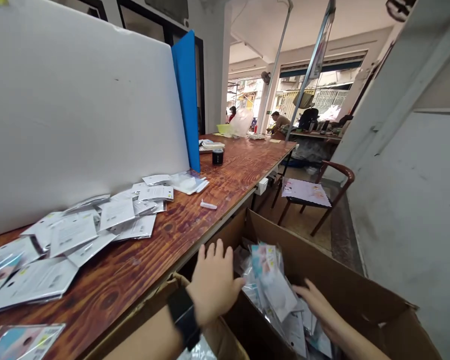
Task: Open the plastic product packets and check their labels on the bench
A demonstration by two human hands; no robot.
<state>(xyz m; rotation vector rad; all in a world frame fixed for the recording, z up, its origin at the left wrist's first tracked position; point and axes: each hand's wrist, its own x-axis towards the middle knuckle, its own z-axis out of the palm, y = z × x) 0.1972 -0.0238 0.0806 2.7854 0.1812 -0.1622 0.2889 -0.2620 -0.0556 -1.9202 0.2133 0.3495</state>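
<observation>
My left hand (pixel 215 280), with a black watch on its wrist, is held above the near side of a large cardboard box (pixel 337 255). Its fingers are spread and nothing is in them. Inside that box lies a heap of flat, clear-wrapped packets (pixel 279 295) with white and blue-pink faces. My right hand (pixel 317 302) reaches in from the right, beside the packets. Its visible fingers are stretched out and apart, and it grips no packet that I can see; its lower side is partly hidden.
More white packets (pixel 120 215) are piled on the wooden table (pixel 165 255) against a white foam board (pixel 82 110) and a blue panel (pixel 187 100). A black jar (pixel 217 157) and a small white piece (pixel 209 205) lie there too. A chair (pixel 309 192) stands beyond the box; people sit far back.
</observation>
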